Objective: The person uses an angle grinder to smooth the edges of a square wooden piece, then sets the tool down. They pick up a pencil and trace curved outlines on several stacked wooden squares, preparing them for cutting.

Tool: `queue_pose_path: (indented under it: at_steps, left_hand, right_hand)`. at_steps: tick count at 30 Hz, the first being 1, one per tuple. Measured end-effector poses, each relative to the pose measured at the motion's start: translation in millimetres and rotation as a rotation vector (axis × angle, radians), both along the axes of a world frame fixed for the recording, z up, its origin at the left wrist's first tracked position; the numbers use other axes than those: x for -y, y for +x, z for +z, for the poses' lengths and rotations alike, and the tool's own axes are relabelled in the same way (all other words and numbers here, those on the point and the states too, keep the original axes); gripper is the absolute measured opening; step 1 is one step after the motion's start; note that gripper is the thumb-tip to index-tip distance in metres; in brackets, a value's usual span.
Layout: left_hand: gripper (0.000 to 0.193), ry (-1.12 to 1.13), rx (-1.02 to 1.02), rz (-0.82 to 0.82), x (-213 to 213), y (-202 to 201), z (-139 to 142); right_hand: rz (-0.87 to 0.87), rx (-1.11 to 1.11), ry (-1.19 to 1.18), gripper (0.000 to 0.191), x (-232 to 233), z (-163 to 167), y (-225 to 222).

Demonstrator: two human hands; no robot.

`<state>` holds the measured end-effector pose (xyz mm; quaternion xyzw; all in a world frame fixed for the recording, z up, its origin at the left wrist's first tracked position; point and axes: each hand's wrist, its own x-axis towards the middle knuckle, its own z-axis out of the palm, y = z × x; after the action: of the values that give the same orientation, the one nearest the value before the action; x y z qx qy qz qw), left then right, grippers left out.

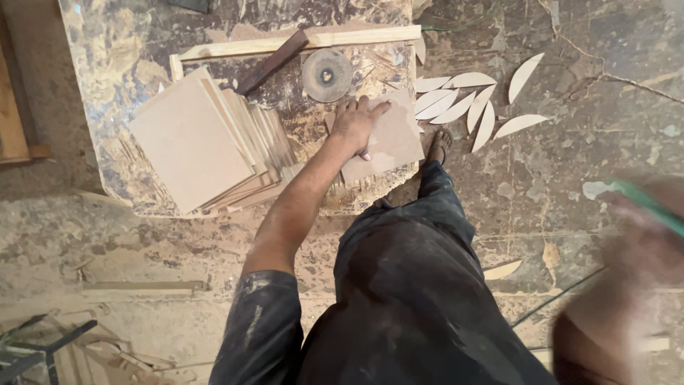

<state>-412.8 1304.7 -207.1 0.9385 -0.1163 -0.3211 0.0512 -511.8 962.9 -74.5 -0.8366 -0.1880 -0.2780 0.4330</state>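
The left hand (354,122) lay flat on a single square board (385,142), fingers spread wide and pressing down on its top face, gripping nothing. That board rested at the right edge of the workbench (114,43), its far corner reaching just past the bench rim. A round disc (327,75) lay on the bench just beyond the fingertips, apart from them. To the left of the hand, a fanned stack of boards (192,142) of similar square shape covered the middle of the bench, near the forearm but not touching it. A dark wooden bar (274,60) leaned across a pale wooden strip (299,43) along the far side of the bench.

The right hand (641,235) appeared heavily blurred at the right edge of the view, holding a thin green stick (652,205); the finger position could not be determined. Leaf-shaped wood offcuts (463,103) lay scattered on the floor (584,107) beside the bench, near a bare foot (438,146).
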Motion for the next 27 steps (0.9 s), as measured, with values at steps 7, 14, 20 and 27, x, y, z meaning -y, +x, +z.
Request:
queue_pose_path:
  at_steps: [7, 14, 20, 27]
  left_hand:
    - [0.135, -0.122, 0.024, 0.017, -0.2, 1.7, 32.5]
    - [0.136, -0.065, -0.053, 0.028, 5.8, 3.0, 39.0]
    - [0.136, -0.057, -0.033, 0.014, 4.2, 4.0, 34.5]
    - [0.139, -0.027, -0.030, -0.016, 4.5, 4.0, 30.9]
  right_hand:
    - [0.164, -0.742, 0.071, 0.014, -120.8, -117.5, 30.5]
    - [0.131, -0.734, -0.035, 0.019, -148.9, -121.0, 24.5]
    - [0.205, -0.673, -0.093, 0.020, -147.3, -131.7, 24.2]
    - [0.088, -0.782, -0.091, 0.020, -138.1, -132.6, 49.6]
